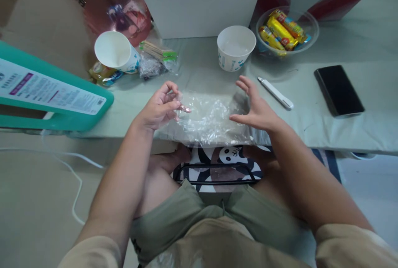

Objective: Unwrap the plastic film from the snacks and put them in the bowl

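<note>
A crumpled sheet of clear plastic film [209, 118] lies on the pale table [342, 131] right in front of me. My left hand [160, 107] hovers at its left edge, fingers curled, with a small pinkish piece [185, 109] pinched at the fingertips. My right hand [255, 106] rests at the film's right edge, fingers spread and holding nothing, its side touching the film.
A white paper bowl [235, 47] and a clear bowl of wrapped snacks [284, 31] stand behind. A white pen-like tool [276, 93] and black phone [338, 90] lie right. Left are a tipped paper cup [115, 51], bagged sticks [155, 54], a teal box [46, 93].
</note>
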Available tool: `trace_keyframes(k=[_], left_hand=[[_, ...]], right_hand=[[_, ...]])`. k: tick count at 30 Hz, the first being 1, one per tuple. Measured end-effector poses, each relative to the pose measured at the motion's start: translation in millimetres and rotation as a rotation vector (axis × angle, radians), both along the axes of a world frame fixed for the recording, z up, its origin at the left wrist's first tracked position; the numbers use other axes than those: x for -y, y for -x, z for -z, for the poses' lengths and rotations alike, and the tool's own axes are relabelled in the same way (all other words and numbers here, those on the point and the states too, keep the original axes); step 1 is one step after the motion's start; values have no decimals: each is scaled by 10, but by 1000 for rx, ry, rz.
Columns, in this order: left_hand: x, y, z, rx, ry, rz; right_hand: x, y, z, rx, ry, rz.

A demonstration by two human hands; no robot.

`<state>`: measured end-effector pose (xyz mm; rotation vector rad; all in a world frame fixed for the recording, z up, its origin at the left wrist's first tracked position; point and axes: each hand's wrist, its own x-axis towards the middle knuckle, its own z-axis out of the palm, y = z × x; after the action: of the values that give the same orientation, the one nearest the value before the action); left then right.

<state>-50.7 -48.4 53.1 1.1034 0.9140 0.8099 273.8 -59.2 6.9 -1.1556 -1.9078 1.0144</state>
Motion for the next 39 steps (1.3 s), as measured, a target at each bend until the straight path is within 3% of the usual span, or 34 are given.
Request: trace_keyframes(k=[4,7,9,14,19,21,23,25,30,34,36,39], left_hand=[[130,-128,-140,-9,-11,179],[190,-195,-260,-79,-62,219],[169,-184,-299,-182,-114,193],[11,-45,-256,-519,-205,34],[-56,-10,-216,-571,-262,-104],[-61,-29,-210,-570,-257,-102],[-67,-60,-196,-557,-242,-66],[-73,-107,-178,-531,-242,-14],[-27,-298,-233,-409,-274,70],[23,-382,-376,-251,-321,99],[-5,-363,-382,-135,-361,31],[-90,-330,-234,34,-246,-206]], right_hand=[[46,197,-316,-58,86,-268],[151,298,-450,-9,314,-501],[217,299,-467,102,477,-557],[337,122,-437,300,649,-439],[445,-112,-480,365,763,-408],[452,-195,-468,337,591,-250],[418,-230,-412,192,354,11],[351,-177,-318,-26,315,145],[214,265,-120,-340,671,-93],[265,509,-167,-325,760,-250],[308,524,-211,-263,728,-301],[325,493,-222,-292,632,-149]])
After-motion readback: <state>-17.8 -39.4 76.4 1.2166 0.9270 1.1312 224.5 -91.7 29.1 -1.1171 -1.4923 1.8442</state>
